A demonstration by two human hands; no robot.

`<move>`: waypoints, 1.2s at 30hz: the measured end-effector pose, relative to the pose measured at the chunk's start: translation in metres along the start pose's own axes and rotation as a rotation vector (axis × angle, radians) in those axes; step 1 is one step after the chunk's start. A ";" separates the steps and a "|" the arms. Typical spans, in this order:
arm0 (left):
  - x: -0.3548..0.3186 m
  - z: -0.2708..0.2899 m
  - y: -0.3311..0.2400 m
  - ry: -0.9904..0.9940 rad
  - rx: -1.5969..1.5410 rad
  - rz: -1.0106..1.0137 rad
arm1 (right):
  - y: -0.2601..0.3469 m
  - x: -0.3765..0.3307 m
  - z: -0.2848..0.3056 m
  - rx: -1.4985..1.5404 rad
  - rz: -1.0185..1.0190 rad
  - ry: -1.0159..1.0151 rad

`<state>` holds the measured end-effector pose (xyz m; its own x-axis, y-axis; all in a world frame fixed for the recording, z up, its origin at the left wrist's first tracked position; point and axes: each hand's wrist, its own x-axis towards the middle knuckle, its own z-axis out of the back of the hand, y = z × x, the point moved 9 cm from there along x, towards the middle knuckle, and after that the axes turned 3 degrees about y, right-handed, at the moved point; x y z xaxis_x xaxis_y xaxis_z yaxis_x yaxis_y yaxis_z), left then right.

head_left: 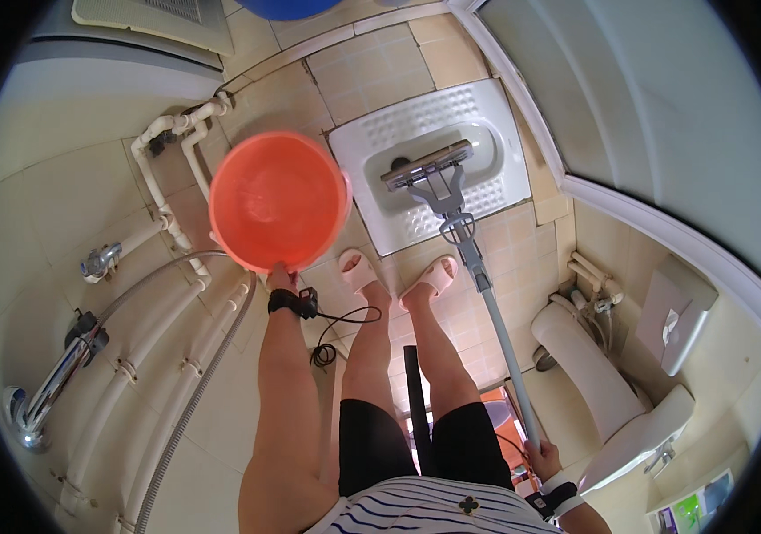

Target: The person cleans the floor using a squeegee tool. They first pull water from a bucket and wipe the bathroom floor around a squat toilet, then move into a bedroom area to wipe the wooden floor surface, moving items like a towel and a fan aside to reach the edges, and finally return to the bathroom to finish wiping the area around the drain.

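An orange plastic basin (273, 191) is held by its near rim in my left hand (282, 278), whose fingers are mostly hidden by the basin and the wrist strap. Nothing but a wet-looking shine shows inside it; whether it holds water I cannot tell. At the lower right my right hand (542, 461) is closed round the grey pole of a mop (498, 325). The wide metal-backed mop head (427, 166) lies across the bowl of a white squat toilet (389, 218), and its underside is hidden.
White pipes (156, 178), a tap (101, 263) and a shower hose (186, 418) run along the left wall. A white washbasin (638, 445) on its pedestal (585, 360) stands at right. A frosted door (638, 98) borders the toilet. My pink slippers (434, 278) are on the tiles (478, 325).
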<state>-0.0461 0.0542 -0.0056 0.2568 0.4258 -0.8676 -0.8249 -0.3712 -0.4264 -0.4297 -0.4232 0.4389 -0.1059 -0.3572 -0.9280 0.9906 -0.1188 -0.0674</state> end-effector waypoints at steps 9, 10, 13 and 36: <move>-0.064 -0.005 -0.040 -0.078 0.515 -0.251 | -0.001 0.001 -0.003 -0.036 0.066 0.006; -0.071 -0.018 -0.053 -0.097 0.630 -0.345 | 0.005 0.002 -0.003 -0.045 0.089 -0.006; -0.089 -0.039 -0.072 -0.157 0.881 -0.424 | -0.006 0.012 -0.008 -0.072 0.114 -0.012; -0.046 -0.059 -0.133 -0.090 1.101 -0.392 | 0.040 0.065 -0.031 -0.180 0.309 -0.019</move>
<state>0.0814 0.0355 0.0764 0.5897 0.4258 -0.6862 -0.6995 0.6940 -0.1705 -0.3944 -0.4223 0.3650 0.2011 -0.3685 -0.9076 0.9753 0.1621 0.1503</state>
